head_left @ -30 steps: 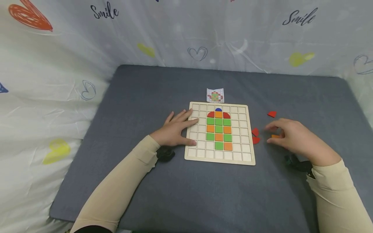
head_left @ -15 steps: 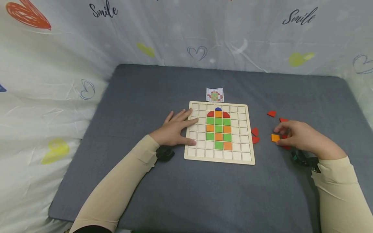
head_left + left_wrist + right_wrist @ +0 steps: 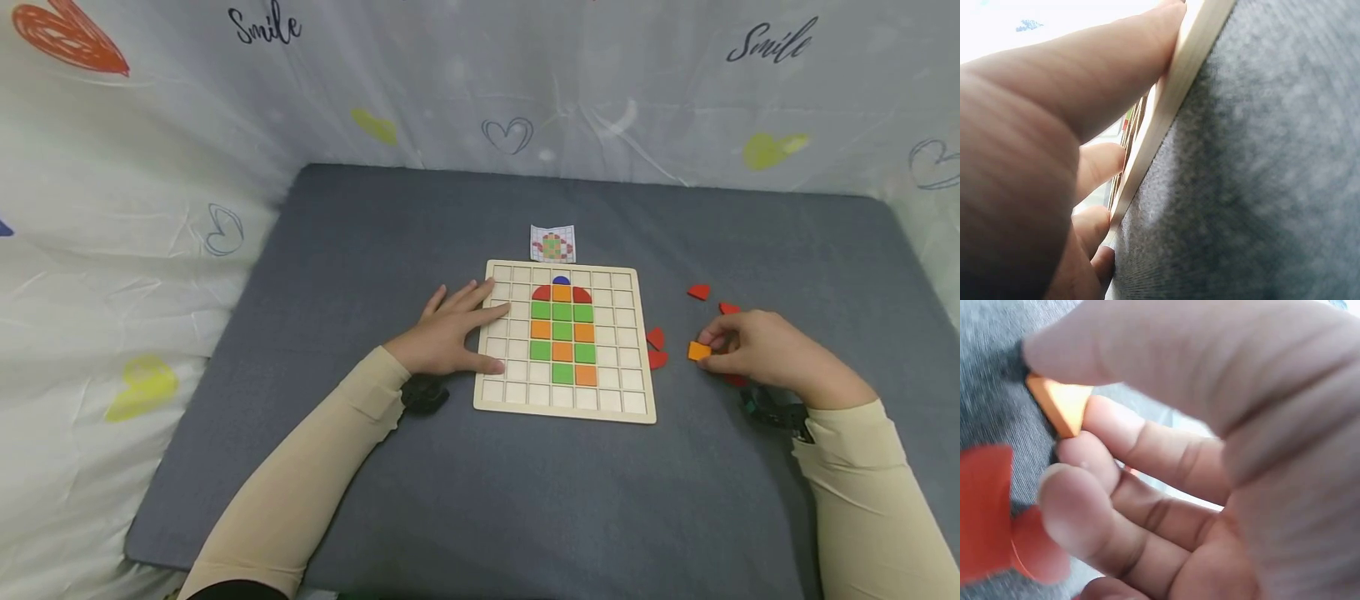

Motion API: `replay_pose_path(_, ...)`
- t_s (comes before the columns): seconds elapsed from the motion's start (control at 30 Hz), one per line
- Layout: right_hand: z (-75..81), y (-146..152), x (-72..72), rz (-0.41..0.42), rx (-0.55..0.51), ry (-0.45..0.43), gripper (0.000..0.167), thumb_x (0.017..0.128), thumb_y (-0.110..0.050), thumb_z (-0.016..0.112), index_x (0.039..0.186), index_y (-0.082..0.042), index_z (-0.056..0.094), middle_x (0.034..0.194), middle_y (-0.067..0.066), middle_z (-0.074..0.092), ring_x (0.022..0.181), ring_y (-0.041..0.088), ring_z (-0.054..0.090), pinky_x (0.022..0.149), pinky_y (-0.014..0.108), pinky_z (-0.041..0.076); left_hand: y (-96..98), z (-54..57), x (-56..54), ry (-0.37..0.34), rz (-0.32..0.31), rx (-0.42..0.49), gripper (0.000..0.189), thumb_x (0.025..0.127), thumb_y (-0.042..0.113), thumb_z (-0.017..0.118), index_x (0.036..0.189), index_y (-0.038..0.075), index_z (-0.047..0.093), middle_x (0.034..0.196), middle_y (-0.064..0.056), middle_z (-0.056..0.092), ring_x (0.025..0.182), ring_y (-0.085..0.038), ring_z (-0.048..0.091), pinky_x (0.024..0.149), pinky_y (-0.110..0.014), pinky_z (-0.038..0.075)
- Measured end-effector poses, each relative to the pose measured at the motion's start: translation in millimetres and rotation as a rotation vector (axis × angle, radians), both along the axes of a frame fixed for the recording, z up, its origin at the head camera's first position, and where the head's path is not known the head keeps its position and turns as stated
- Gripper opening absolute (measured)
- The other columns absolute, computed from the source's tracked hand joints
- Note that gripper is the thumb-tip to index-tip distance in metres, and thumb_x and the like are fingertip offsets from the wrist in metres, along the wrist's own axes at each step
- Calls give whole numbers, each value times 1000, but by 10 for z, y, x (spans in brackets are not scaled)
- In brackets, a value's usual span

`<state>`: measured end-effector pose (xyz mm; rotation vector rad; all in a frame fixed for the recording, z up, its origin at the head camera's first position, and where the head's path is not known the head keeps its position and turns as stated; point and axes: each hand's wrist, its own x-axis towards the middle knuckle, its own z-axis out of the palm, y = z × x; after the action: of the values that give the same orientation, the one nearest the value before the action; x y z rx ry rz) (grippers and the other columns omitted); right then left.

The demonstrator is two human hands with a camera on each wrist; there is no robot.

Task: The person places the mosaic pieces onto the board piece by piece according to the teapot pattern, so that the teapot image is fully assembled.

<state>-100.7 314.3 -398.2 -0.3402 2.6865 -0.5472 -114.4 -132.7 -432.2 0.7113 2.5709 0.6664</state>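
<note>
A wooden grid board [image 3: 615, 404] lies on the grey table with green, orange, red and blue pieces set in its middle columns. My left hand [image 3: 448, 333] rests on the board's left edge, fingers spread and straight. To the right of the board my right hand [image 3: 765, 354] pinches an orange square tile [image 3: 699, 351] between thumb and fingers. In the right wrist view the orange tile [image 3: 1066, 403] sits tilted between the thumb and fingertips. Red pieces [image 3: 985, 512] lie close by, partly hidden by the fingers.
A small printed pattern card [image 3: 552, 245] lies just beyond the board. Two red pieces [image 3: 657, 360] lie by the board's right edge. Other red pieces lie farther right, one a red quarter-round piece [image 3: 698, 292]. A printed curtain [image 3: 450, 83] stands behind the table.
My right hand first moved right to the loose pieces, then pinched the orange tile and shifted it slightly left toward the board. The left hand has stayed on the board.
</note>
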Motion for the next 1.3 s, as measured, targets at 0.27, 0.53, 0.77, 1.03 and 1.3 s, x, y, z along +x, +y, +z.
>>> replay_pose_path(0.27,-12,-141,1,1,-23,-1,25,84,-15,84,102,-1,74,86,0,71,70,16,56,57,29,45,5,2,9,2,11,-4,99,85,64,80,166,31,34,178,4,3,164,-20,-5,128,-51,-15)
replay_pose_path(0.53,3,-223,9,45,-20,46,24,82,-15,85,100,-4,76,84,-4,71,72,14,56,61,29,46,22,18,7,-1,12,-19,98,86,63,80,166,31,33,178,3,3,164,-19,-4,128,-51,-16)
replay_pose_path(0.77,71,-275,2,36,3,61,24,83,-16,84,101,-2,75,85,0,71,67,15,54,58,31,45,14,2,5,-3,11,-16,99,86,64,80,166,31,33,178,3,3,164,-20,-4,127,-50,-16)
replay_pose_path(1.03,182,-385,49,26,-21,72,22,83,-18,85,100,-6,75,85,1,70,64,16,54,57,31,46,9,7,0,0,5,-12,98,86,64,79,166,31,34,178,4,2,164,-20,-4,127,-50,-16)
replay_pose_path(1.3,272,-638,82,67,-68,79,22,83,-17,87,98,-7,74,86,0,71,65,16,52,55,30,44,7,-8,1,7,3,-12,99,85,65,79,166,31,34,178,4,2,164,-20,-4,128,-51,-16)
